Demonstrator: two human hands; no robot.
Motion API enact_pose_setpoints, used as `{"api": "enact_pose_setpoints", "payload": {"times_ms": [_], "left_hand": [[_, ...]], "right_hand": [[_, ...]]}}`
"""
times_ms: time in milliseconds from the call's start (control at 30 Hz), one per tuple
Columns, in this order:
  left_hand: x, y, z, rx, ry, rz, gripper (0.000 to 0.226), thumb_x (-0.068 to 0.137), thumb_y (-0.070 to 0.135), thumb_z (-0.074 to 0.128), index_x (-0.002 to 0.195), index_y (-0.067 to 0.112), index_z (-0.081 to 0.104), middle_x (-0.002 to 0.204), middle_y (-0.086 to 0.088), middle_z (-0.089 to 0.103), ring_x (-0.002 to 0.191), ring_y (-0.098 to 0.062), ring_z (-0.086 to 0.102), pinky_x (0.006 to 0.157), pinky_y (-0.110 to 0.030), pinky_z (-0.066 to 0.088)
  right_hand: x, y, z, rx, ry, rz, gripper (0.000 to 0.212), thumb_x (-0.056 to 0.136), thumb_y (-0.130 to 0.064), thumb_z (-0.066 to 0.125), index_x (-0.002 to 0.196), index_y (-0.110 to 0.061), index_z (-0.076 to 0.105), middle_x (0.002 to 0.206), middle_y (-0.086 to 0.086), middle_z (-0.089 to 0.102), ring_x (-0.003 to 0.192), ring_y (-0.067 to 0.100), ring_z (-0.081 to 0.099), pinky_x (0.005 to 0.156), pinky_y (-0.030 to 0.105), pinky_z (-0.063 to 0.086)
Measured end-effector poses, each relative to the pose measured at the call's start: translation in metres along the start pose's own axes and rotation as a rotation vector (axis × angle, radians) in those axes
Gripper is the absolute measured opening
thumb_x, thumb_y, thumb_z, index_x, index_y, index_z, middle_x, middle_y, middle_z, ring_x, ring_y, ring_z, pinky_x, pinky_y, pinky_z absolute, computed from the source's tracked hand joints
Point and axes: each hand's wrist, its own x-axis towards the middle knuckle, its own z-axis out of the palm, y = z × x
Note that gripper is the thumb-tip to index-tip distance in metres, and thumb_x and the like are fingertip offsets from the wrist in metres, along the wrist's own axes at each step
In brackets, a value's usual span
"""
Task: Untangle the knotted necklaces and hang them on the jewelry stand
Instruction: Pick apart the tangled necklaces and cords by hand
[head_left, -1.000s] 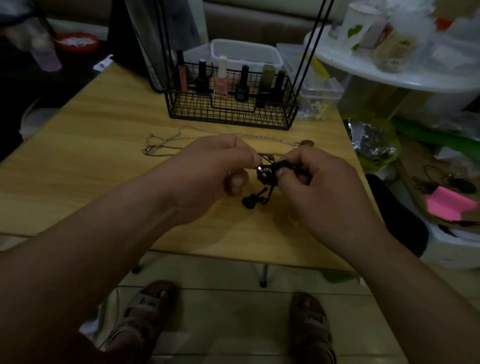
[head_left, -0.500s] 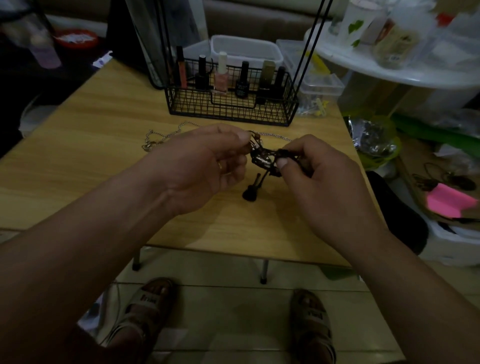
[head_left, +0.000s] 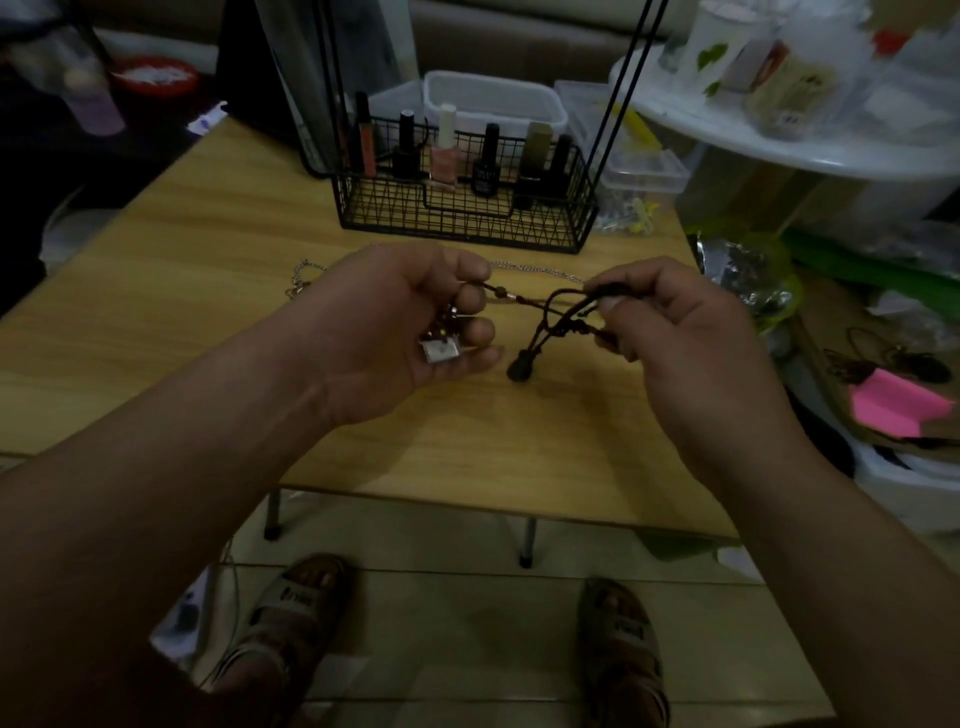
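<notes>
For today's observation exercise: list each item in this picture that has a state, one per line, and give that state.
Left hand: closed on the cord necklace's beaded end and a silver pendant.
Right hand: pinching the cord's tangled loops.
Dark cord necklace: stretched between the hands, still knotted.
Silver chain necklace: lying loose on the table.
Wire basket: upright, holding bottles.

Wooden table (head_left: 208, 291), landmark. Above its near centre: left hand (head_left: 400, 322), fingers curled around a silver square pendant (head_left: 440, 351) and beads, pinching a dark cord necklace (head_left: 550, 312). Right hand (head_left: 675, 332), just right of it, pinches the cord's looped strands; a dark knot end (head_left: 521, 367) dangles between the hands. Silver chain necklace (head_left: 306, 275) lies on the table behind the hands. Black wire basket (head_left: 457, 208) with nail polish bottles (head_left: 444, 156) stands at the table's far edge.
</notes>
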Motion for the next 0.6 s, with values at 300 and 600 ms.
{"api": "enact_pose_setpoints", "payload": {"times_ms": [300, 600], "left_hand": [[0.005, -0.015, -0.002, 1.105, 0.231, 0.466, 0.008, 0.102, 0.029, 0.063, 0.098, 0.032, 0.069, 0.094, 0.016, 0.064, 0.084, 0.006, 0.056, 0.066, -0.012, 0.040], [0.005, -0.023, 0.023, 0.695, -0.091, 0.349, 0.023, 0.092, 0.018, 0.055, 0.109, 0.022, 0.071, 0.108, 0.005, 0.076, 0.107, -0.009, 0.069, 0.095, -0.038, 0.052]], "right_hand": [[0.001, -0.007, -0.006, 0.235, -0.061, -0.088, 0.017, 0.101, -0.012, 0.060, 0.115, -0.019, 0.067, 0.074, -0.010, 0.066, 0.073, 0.006, 0.065, 0.081, 0.034, 0.059], [0.006, -0.017, 0.004, 0.156, -0.089, -0.070, 0.018, 0.101, -0.014, 0.062, 0.118, -0.017, 0.063, 0.077, 0.008, 0.059, 0.058, 0.010, 0.055, 0.054, 0.026, 0.048]]}}
